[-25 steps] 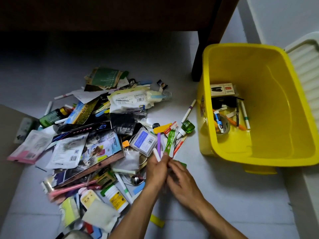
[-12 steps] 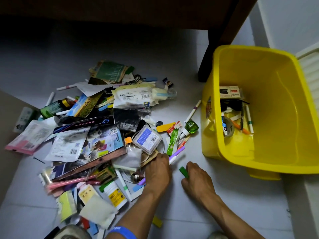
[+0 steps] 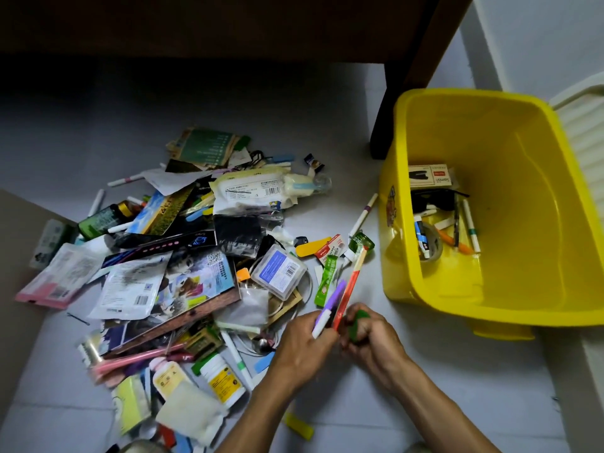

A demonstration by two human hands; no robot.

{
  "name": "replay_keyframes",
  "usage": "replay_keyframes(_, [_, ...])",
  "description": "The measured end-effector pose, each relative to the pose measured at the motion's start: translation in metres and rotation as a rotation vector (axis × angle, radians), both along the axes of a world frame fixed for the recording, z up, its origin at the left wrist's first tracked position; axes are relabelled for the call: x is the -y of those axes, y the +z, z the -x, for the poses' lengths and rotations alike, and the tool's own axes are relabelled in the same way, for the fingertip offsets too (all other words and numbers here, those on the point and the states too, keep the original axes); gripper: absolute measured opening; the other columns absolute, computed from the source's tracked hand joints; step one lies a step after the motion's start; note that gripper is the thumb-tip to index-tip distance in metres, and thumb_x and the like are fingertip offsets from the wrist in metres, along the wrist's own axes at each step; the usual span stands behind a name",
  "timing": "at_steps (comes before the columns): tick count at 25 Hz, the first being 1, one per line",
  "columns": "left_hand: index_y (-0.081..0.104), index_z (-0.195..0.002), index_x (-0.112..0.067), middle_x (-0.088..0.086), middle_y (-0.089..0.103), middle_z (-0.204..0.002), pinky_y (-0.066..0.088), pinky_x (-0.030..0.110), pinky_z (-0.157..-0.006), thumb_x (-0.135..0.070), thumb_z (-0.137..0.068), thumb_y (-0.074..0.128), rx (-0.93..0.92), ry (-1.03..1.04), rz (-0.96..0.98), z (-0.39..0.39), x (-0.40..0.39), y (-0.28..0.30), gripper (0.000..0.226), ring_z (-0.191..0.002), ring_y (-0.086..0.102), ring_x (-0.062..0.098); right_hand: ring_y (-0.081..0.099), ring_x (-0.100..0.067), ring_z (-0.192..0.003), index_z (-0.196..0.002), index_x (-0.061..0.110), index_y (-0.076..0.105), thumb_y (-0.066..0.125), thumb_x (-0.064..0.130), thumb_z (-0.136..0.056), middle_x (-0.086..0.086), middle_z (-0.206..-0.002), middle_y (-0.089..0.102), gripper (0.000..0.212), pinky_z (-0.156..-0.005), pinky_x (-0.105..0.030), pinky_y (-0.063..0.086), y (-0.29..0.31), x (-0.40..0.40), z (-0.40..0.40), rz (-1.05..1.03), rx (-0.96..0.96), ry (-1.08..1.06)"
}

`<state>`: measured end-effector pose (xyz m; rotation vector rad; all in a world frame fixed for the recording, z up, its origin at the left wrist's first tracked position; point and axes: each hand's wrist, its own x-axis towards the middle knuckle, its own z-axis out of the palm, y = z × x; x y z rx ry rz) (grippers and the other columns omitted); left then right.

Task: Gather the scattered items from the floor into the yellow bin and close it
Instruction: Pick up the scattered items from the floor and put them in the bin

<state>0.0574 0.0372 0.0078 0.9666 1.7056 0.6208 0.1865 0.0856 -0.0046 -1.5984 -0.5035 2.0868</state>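
A pile of scattered items [image 3: 183, 266] covers the floor at left: packets, cards, bottles, pens. The open yellow bin [image 3: 555, 308] stands at right with a box, sunglasses, tape and pens inside. My left hand [image 3: 304, 341] grips a purple-capped white marker [image 3: 328, 308]. My right hand [image 3: 372, 338] is curled round a small green piece [image 3: 358, 325] and also holds a red and white pen [image 3: 351, 286]. Both hands meet just in front of the pile, left of the bin's near corner.
A dark wooden furniture leg [image 3: 402, 93] stands behind the bin. The pale ribbed lid [image 3: 585, 125] leans at the far right. Brown cardboard [image 3: 13, 289] lies at the left edge. A white marker [image 3: 362, 215] lies on the floor between the pile and the bin.
Both hands have lifted off the floor and come together. The left hand has picked up the purple marker, the right the green piece and the red pen.
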Motion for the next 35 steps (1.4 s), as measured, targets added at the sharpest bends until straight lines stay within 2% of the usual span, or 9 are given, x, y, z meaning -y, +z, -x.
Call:
replay_keyframes(5, [0.065, -0.068, -0.012, 0.012, 0.067, -0.062, 0.038, 0.023, -0.041, -0.03, -0.07, 0.05, 0.372, 0.062, -0.117, -0.003, -0.037, 0.095, 0.024, -0.046, 0.051, 0.018, 0.044, -0.016, -0.051, -0.082, 0.016, 0.066, 0.051, 0.035, -0.086, -0.01, -0.066, 0.051, 0.025, -0.042, -0.028, 0.038, 0.088, -0.02, 0.003, -0.47, -0.039, 0.064])
replay_keyframes(9, [0.063, -0.082, -0.006, 0.01, 0.058, -0.063, 0.044, 0.025, -0.044, -0.025, -0.084, 0.06, 0.675, 0.188, 0.032, -0.055, -0.121, 0.162, 0.019, -0.049, 0.052, 0.019, 0.065, -0.016, -0.061, -0.108, 0.017, 0.069, 0.05, 0.027, -0.097, -0.008, -0.086, 0.072, 0.024, -0.047, -0.028, 0.051, 0.155, -0.073, -0.039, -0.589, 0.144, -0.252])
replay_keyframes(13, [0.049, -0.136, -0.002, 0.018, 0.055, -0.119, 0.051, 0.04, -0.079, -0.054, -0.094, 0.051, 0.887, 0.344, 0.167, -0.075, -0.155, 0.182, 0.067, -0.096, 0.061, 0.03, 0.066, -0.018, -0.103, -0.116, 0.012, 0.06, 0.045, 0.02, -0.102, -0.003, -0.112, 0.064, 0.022, -0.076, -0.031, 0.056, 0.165, -0.092, -0.078, -0.473, -0.003, -0.375])
replay_keyframes(16, [0.036, -0.146, -0.004, 0.016, 0.045, -0.146, 0.045, 0.044, -0.098, -0.056, -0.097, 0.043, 0.901, 0.409, 0.128, -0.054, -0.129, 0.173, 0.072, -0.127, 0.05, 0.033, 0.056, -0.016, -0.119, -0.14, 0.013, 0.046, 0.045, 0.018, -0.102, -0.002, -0.129, 0.057, 0.039, -0.098, -0.031, 0.047, 0.154, -0.078, -0.084, -0.512, 0.129, -0.279])
replay_keyframes(19, [0.049, -0.137, -0.004, 0.014, 0.055, -0.136, 0.049, 0.04, -0.094, -0.047, -0.101, 0.041, 0.822, 0.598, 0.048, -0.011, -0.083, 0.155, 0.057, -0.116, 0.058, 0.029, 0.064, -0.011, -0.103, -0.137, 0.015, 0.052, 0.051, 0.017, -0.1, -0.001, -0.123, 0.063, 0.037, -0.089, -0.027, 0.05, 0.152, -0.06, -0.078, -0.6, 0.327, -0.131])
replay_keyframes(23, [0.063, -0.108, -0.011, 0.005, 0.068, -0.099, 0.051, 0.029, -0.066, -0.035, -0.101, 0.044, 0.548, 0.83, 0.078, 0.065, 0.001, 0.123, 0.031, -0.08, 0.063, 0.019, 0.069, -0.022, -0.093, -0.099, 0.024, 0.071, 0.053, 0.008, -0.097, -0.002, -0.098, 0.072, 0.023, -0.079, -0.026, 0.058, 0.145, -0.018, -0.045, -0.743, 0.333, 0.207])
replay_keyframes(26, [0.067, -0.093, -0.013, 0.004, 0.065, -0.079, 0.042, 0.024, -0.052, -0.022, -0.096, 0.052, 0.319, 0.856, 0.121, 0.099, 0.056, 0.091, 0.018, -0.064, 0.057, 0.018, 0.071, -0.024, -0.084, -0.092, 0.024, 0.072, 0.057, 0.006, -0.095, -0.005, -0.093, 0.073, 0.023, -0.068, -0.028, 0.057, 0.132, 0.014, -0.009, -0.725, 0.338, 0.514])
replay_keyframes(32, [0.06, -0.095, -0.029, -0.003, 0.068, -0.102, 0.04, 0.028, -0.067, -0.026, -0.083, 0.064, -0.448, 0.682, 0.217, 0.115, 0.127, 0.029, 0.013, -0.081, 0.057, 0.016, 0.063, -0.019, -0.09, -0.107, 0.029, 0.058, 0.059, 0.038, -0.085, 0.009, -0.097, 0.066, 0.024, -0.073, -0.029, 0.045, 0.048, 0.08, 0.046, -0.941, 0.66, 1.416])
replay_keyframes(35, [0.05, -0.123, -0.02, 0.003, 0.064, -0.118, 0.049, 0.037, -0.079, -0.049, -0.081, 0.066, -0.559, 0.48, 0.254, 0.105, 0.139, -0.003, 0.053, -0.1, 0.06, 0.024, 0.057, -0.028, -0.102, -0.119, 0.022, 0.044, 0.053, 0.047, -0.087, -0.002, -0.116, 0.056, 0.041, -0.077, -0.035, 0.043, 0.003, 0.116, 0.044, -0.953, 0.763, 1.805])
